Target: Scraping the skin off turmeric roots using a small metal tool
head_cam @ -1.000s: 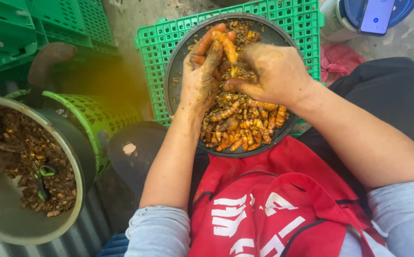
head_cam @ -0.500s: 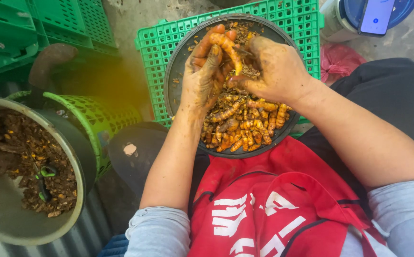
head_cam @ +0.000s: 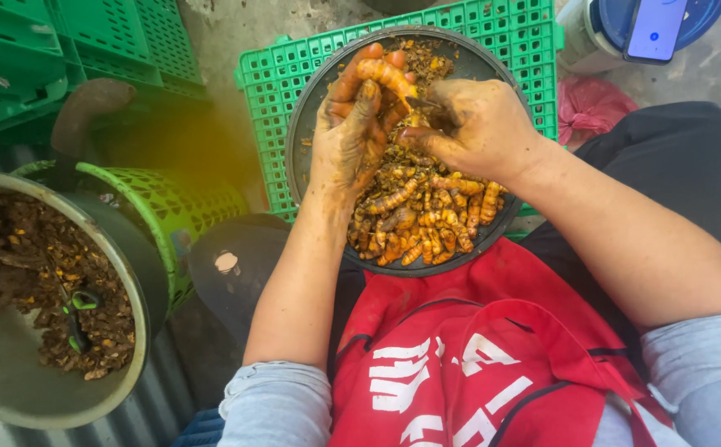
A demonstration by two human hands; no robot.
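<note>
My left hand (head_cam: pixel 352 136) grips an orange turmeric root (head_cam: pixel 387 76) over a round dark metal pan (head_cam: pixel 311 108). My right hand (head_cam: pixel 468 124) is closed around a small knife (head_cam: pixel 421 103) whose blade points at that root. The pan holds several peeled orange roots (head_cam: pixel 426 219) along its near side and brown peelings (head_cam: pixel 422 58) at the far side. It rests on an upturned green plastic crate (head_cam: pixel 277 74) and against my red apron (head_cam: pixel 476 356).
A large grey bowl (head_cam: pixel 12 397) of brown peelings with a green-handled tool (head_cam: pixel 79 310) sits at the left. A green basket (head_cam: pixel 170 207) stands beside it, more green crates (head_cam: pixel 29 50) behind. A blue-lidded bucket (head_cam: pixel 667 16) with a phone (head_cam: pixel 657 29) stands at top right.
Both hands stayed over the pan; the left hand turned the root slightly while the right hand worked the knife against it.
</note>
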